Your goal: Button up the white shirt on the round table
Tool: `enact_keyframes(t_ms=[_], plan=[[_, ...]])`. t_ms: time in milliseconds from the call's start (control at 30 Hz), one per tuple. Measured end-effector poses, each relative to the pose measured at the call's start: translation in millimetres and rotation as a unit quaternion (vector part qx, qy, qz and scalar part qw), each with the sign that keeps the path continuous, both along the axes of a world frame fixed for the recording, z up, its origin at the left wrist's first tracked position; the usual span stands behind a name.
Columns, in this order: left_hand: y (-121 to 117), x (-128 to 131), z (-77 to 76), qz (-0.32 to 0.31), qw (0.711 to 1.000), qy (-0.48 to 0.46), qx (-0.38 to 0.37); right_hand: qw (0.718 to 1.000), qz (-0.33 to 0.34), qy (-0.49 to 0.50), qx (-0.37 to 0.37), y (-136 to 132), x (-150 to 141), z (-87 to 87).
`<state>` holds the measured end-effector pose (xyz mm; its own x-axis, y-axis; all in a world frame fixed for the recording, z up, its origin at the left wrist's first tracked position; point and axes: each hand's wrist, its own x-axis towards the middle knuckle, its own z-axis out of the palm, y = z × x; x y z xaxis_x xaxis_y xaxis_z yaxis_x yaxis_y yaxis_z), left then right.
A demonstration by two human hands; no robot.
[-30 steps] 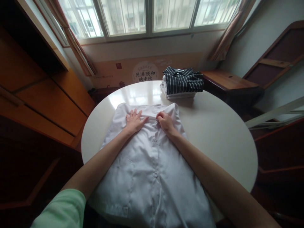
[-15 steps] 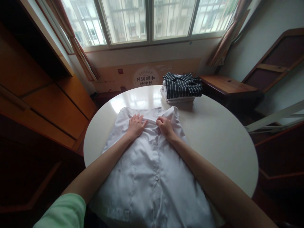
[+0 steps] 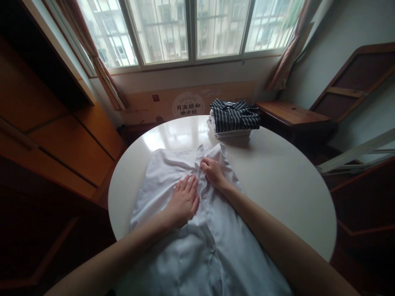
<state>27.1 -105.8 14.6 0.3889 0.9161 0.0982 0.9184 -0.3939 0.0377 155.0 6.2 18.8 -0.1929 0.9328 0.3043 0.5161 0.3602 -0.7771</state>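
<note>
A white button-up shirt (image 3: 166, 172) lies spread over the round table, its button placket running down the middle toward me. My left hand (image 3: 184, 199) rests flat on the cloth just left of the placket, fingers stretched out. Higher up, my right hand (image 3: 212, 170) is closed on the shirt at the placket, near the far end. The fabric bunches into creases between the two hands. The part of the shirt nearest me runs out of view at the bottom.
The round white table (image 3: 286, 193) has a stack of folded clothes at its far side, a black striped shirt (image 3: 236, 115) on top. Beyond it stands a wooden side table (image 3: 291, 113). Orange cabinets (image 3: 70, 144) line the left, and a window (image 3: 166, 33) spans the back.
My left hand has slid toward me and slightly right along the shirt. My right hand stays closed on the placket, where the cloth is now pulled up into a ridge.
</note>
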Motion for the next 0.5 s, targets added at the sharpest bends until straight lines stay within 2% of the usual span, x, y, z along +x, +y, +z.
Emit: enact_keyframes(t_ms=[100, 267, 367, 500], plan=[[-32, 0, 1.3, -0.039, 0.999, -0.015, -0.02, 1.0, 0.015, -0.003, 0.005, -3, -1, 1.3], [-74, -5, 4.6, -0.059, 0.995, -0.065, -0.036, 1.0, 0.023, -0.018, 0.01, -7, 0, 5.8], [-82, -8, 9.9, -0.05, 0.992, -0.104, -0.056, 0.999, 0.025, -0.03, 0.009, -7, 0, 6.6], [-79, -9, 14.6, -0.027, 0.987, -0.144, -0.064, 0.999, 0.022, -0.038, 0.006, -7, -1, 4.9]])
